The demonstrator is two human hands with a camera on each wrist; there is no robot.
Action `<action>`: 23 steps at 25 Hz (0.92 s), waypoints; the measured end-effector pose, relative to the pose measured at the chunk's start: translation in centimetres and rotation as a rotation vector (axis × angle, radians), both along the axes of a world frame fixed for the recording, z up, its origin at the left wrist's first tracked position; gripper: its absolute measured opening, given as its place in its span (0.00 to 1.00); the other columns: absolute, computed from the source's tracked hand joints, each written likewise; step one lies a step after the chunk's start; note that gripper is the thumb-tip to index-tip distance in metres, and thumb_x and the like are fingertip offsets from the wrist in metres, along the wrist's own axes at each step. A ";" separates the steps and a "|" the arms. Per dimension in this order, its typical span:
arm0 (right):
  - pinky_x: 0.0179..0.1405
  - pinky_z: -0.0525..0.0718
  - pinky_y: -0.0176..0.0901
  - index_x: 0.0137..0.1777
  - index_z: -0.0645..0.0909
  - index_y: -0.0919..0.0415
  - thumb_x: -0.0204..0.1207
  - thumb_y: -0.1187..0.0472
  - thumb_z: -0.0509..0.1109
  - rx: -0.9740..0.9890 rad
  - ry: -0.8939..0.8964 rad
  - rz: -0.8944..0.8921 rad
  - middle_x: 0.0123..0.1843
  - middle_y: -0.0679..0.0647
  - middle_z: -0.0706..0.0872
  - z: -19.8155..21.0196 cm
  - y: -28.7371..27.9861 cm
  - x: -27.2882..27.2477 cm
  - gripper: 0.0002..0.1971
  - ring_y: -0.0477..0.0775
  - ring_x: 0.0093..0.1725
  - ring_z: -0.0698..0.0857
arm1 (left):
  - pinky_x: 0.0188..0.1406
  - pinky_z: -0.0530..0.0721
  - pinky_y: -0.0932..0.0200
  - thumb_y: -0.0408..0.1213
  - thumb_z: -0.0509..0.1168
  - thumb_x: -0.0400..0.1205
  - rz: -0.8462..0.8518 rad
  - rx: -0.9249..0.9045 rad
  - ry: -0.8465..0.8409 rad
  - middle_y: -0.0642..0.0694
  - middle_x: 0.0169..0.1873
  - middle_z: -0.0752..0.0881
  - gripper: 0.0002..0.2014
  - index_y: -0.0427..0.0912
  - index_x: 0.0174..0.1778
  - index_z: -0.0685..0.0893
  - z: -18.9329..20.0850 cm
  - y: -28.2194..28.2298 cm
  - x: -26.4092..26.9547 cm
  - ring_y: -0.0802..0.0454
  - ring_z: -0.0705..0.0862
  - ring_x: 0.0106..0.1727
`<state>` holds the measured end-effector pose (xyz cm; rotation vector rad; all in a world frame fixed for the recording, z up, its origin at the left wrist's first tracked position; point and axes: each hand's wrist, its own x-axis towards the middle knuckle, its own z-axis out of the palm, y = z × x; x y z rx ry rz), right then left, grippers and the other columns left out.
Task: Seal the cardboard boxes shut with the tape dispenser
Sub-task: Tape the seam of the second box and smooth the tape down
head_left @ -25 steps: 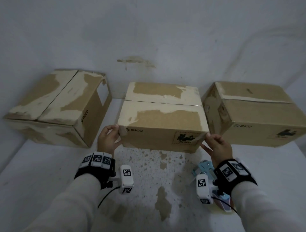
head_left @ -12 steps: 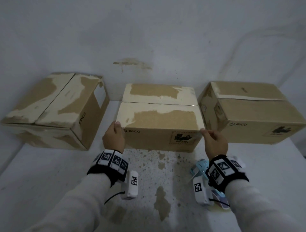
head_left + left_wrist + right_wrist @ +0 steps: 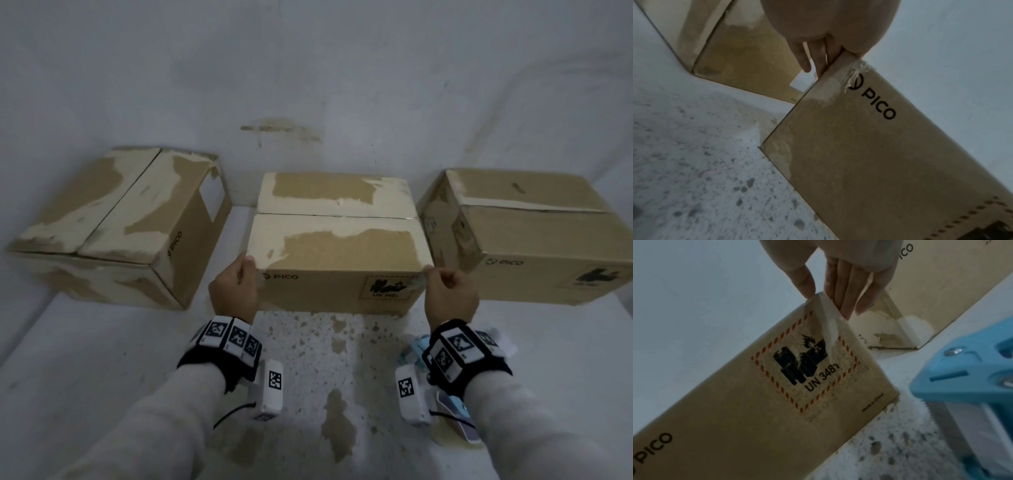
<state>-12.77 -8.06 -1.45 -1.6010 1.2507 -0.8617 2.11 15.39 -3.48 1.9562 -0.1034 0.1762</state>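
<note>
The middle cardboard box (image 3: 335,253), flaps closed with an untaped seam, stands between my hands. My left hand (image 3: 236,284) grips its near-left top corner, thumb on the top edge and fingers (image 3: 818,61) down the left side. My right hand (image 3: 445,287) pinches the near-right top corner (image 3: 818,308), where a strip of old tape is peeling, thumb in front and fingers (image 3: 846,288) on the right side. The blue tape dispenser (image 3: 414,353) lies on the table under my right wrist, and its toothed blade (image 3: 962,378) shows in the right wrist view.
A second box (image 3: 113,219) stands angled at the left and a third box (image 3: 534,240) close at the right, both with closed flaps. A white wall rises right behind them. The speckled white tabletop (image 3: 325,359) stretches in front of the boxes.
My left hand has turned from the box's front corner onto its left side, thumb now on the top edge. My right hand has slid up to the top corner.
</note>
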 end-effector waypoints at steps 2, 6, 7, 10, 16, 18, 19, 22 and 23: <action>0.40 0.70 0.41 0.33 0.75 0.58 0.76 0.54 0.69 0.008 0.008 0.054 0.30 0.46 0.76 0.5 -0.4 0.0 0.13 0.48 0.32 0.74 | 0.40 0.71 0.59 0.35 0.63 0.82 0.034 0.000 0.010 0.37 0.30 0.79 0.12 0.35 0.33 0.80 0.0 0.2 0.9 0.50 0.74 0.36; 0.28 0.64 0.42 0.25 0.64 0.56 0.74 0.64 0.67 0.002 0.071 0.176 0.26 0.50 0.68 1.7 -2.0 0.9 0.19 0.50 0.28 0.65 | 0.45 0.75 0.54 0.35 0.62 0.79 -0.014 0.038 0.202 0.43 0.37 0.81 0.04 0.39 0.40 0.78 1.5 -0.7 3.8 0.45 0.78 0.42; 0.30 0.66 0.43 0.28 0.67 0.58 0.74 0.65 0.66 0.018 0.059 0.200 0.29 0.51 0.70 1.5 -2.7 1.4 0.15 0.52 0.32 0.67 | 0.56 0.77 0.52 0.33 0.60 0.81 -0.091 -0.009 0.243 0.43 0.50 0.83 0.06 0.42 0.52 0.79 1.9 -1.0 4.3 0.45 0.80 0.54; 0.56 0.77 0.50 0.60 0.76 0.64 0.73 0.63 0.58 0.156 0.066 0.353 0.57 0.59 0.80 1.8 -3.6 3.0 0.16 0.58 0.55 0.77 | 0.80 0.61 0.47 0.29 0.50 0.84 -0.302 0.003 0.324 0.45 0.81 0.63 0.27 0.43 0.81 0.59 2.5 -2.0 6.1 0.46 0.62 0.80; 0.58 0.75 0.54 0.61 0.80 0.55 0.71 0.63 0.57 0.231 0.025 0.510 0.64 0.63 0.81 3.0 -4.4 4.5 0.20 0.60 0.58 0.78 | 0.79 0.56 0.53 0.37 0.56 0.86 -0.400 0.031 0.372 0.51 0.83 0.54 0.31 0.48 0.84 0.50 3.0 -3.2 7.3 0.49 0.55 0.83; 0.69 0.70 0.54 0.71 0.74 0.55 0.81 0.57 0.59 0.170 0.110 0.513 0.75 0.60 0.75 2.8 -4.8 4.9 0.19 0.60 0.70 0.74 | 0.81 0.55 0.51 0.44 0.57 0.86 -0.446 0.147 0.334 0.50 0.83 0.54 0.32 0.48 0.84 0.49 2.8 -3.1 7.5 0.49 0.54 0.84; 0.70 0.68 0.53 0.77 0.67 0.56 0.83 0.52 0.58 0.091 0.210 0.543 0.78 0.60 0.71 2.8 -4.9 5.1 0.23 0.61 0.74 0.71 | 0.82 0.54 0.49 0.48 0.56 0.85 -0.461 0.244 0.300 0.48 0.83 0.53 0.33 0.47 0.84 0.48 2.8 -3.1 7.6 0.48 0.53 0.84; 0.75 0.62 0.58 0.82 0.52 0.50 0.83 0.43 0.52 -0.082 0.527 0.642 0.83 0.62 0.58 3.1 -4.7 5.3 0.30 0.65 0.79 0.61 | 0.82 0.54 0.46 0.57 0.55 0.83 -0.493 0.486 0.238 0.45 0.83 0.51 0.37 0.47 0.84 0.47 3.2 -3.0 7.7 0.44 0.52 0.84; 0.77 0.59 0.60 0.82 0.50 0.49 0.82 0.41 0.52 -0.097 0.592 0.644 0.83 0.62 0.56 3.2 -4.5 5.4 0.31 0.65 0.80 0.59 | 0.82 0.54 0.45 0.59 0.54 0.82 -0.511 0.577 0.237 0.44 0.83 0.51 0.39 0.47 0.84 0.46 3.5 -3.0 7.7 0.43 0.52 0.83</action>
